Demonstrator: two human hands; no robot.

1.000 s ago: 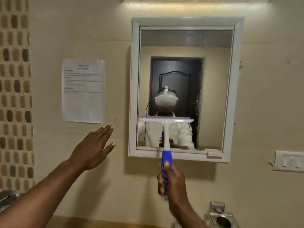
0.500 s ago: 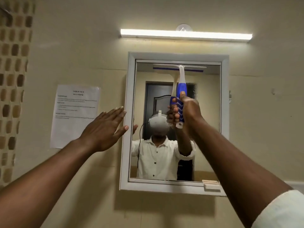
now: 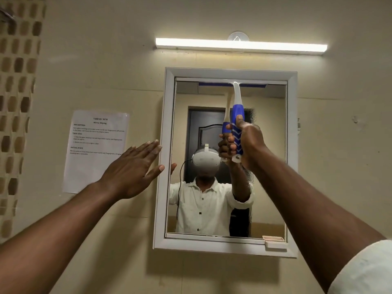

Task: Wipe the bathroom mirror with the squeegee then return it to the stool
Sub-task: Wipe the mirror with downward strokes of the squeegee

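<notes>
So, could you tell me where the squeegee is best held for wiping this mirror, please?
Probably by the blue ribbed handle, from below. The squeegee stands upright with its blade at the top of the mirror, so the handle hangs down. The right hand already wraps it there.

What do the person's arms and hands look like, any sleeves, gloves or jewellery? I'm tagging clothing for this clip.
Both forearms are bare. The left hand and right hand wear no gloves, and no rings or watch show. A rolled white sleeve covers the right upper arm at the lower right corner. No left sleeve is in view; the mirror shows a white buttoned shirt.
</notes>
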